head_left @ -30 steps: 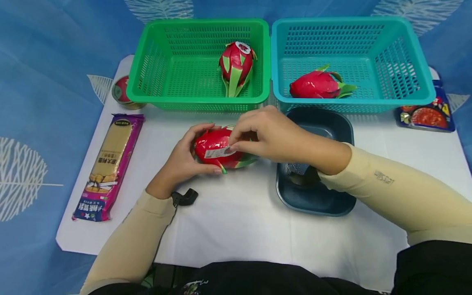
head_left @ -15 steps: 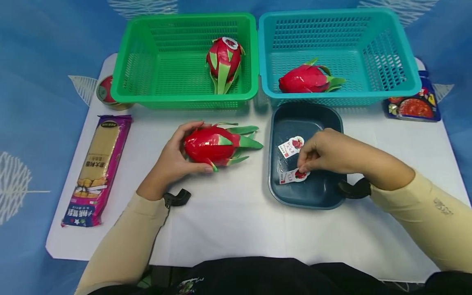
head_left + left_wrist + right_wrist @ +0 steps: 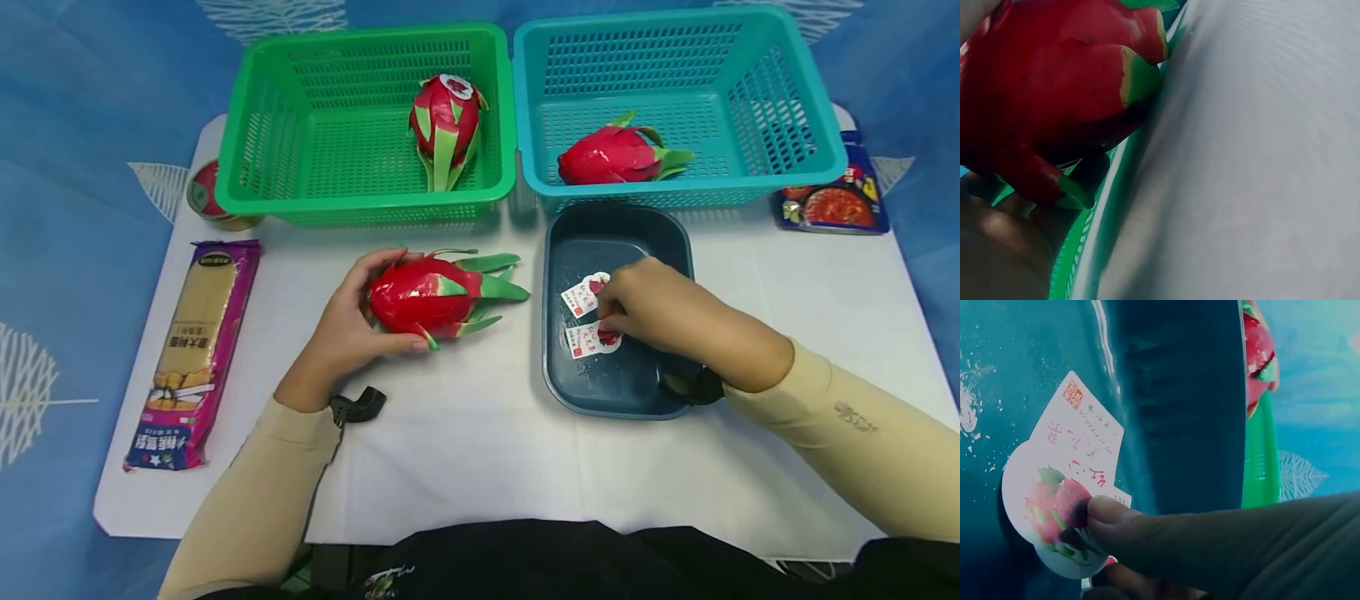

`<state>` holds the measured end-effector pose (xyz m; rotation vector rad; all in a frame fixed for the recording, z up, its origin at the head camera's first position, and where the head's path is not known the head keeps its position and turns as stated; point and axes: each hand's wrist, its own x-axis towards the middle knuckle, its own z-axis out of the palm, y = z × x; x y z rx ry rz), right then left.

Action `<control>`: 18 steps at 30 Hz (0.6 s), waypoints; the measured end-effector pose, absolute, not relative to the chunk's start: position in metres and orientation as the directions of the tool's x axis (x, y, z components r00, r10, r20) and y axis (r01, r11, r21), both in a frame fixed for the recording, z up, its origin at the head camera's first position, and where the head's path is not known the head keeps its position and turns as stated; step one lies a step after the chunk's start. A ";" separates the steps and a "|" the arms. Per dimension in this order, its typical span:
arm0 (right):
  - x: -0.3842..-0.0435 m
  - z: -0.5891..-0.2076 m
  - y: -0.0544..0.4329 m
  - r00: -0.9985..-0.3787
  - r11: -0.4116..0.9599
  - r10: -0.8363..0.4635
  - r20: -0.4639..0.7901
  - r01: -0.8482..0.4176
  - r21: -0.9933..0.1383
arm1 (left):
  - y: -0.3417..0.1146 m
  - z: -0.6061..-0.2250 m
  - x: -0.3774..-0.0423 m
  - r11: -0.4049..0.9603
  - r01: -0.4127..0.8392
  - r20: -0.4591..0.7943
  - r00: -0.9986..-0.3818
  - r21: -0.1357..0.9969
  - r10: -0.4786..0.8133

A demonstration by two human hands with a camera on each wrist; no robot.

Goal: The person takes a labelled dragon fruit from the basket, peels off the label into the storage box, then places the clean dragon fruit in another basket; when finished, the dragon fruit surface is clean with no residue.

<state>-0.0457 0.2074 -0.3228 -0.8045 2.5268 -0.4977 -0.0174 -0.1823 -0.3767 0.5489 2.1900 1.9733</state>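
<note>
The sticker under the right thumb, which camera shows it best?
The right wrist view: the sticker looks big, with its fruit picture and writing showing, though the right hand covers an edge. The head view shows it small, partly hidden; the left wrist view doesn't show it.

A glossy red dragon fruit point(image 3: 420, 300) is lying on its side in the curve of the left hand point(image 3: 347, 321), its long green tips pointing away from that palm toward the right hand point(image 3: 652, 302). The right hand is pinching a white label point(image 3: 587, 340) by its printed-fruit end, red lettering showing. A second label point(image 3: 577, 298) is lying just beside it, partly hidden by the right fingers.
</note>
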 end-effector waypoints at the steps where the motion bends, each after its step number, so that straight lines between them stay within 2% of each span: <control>1: -0.046 -0.323 0.207 -0.736 0.766 -0.613 -0.289 -0.464 -0.445 | -0.182 -0.377 -0.017 0.074 0.172 0.134 -0.923 0.982 0.360; 7: -0.045 -0.322 0.210 -0.770 0.790 -0.581 -0.263 -0.457 -0.408 | -0.180 -0.376 -0.019 0.098 0.173 0.127 -0.923 0.980 0.363; 11: -0.044 -0.313 0.219 -0.799 0.777 -0.562 -0.216 -0.420 -0.468 | -0.180 -0.376 -0.019 0.099 0.171 0.125 -0.925 0.980 0.360; 14: -0.044 -0.302 0.237 -0.857 0.740 -0.500 -0.126 -0.347 -0.575 | -0.181 -0.377 -0.019 0.082 0.160 0.121 -0.927 0.984 0.356; 16: -0.044 -0.298 0.254 -0.920 0.681 -0.386 -0.063 -0.238 -0.692 | -0.182 -0.378 -0.019 0.067 0.150 0.117 -0.928 0.986 0.354; 18: -0.045 -0.300 0.271 -0.974 0.446 -0.225 -0.031 -0.075 -0.892 | -0.182 -0.379 -0.019 0.057 0.138 0.109 -0.929 0.989 0.353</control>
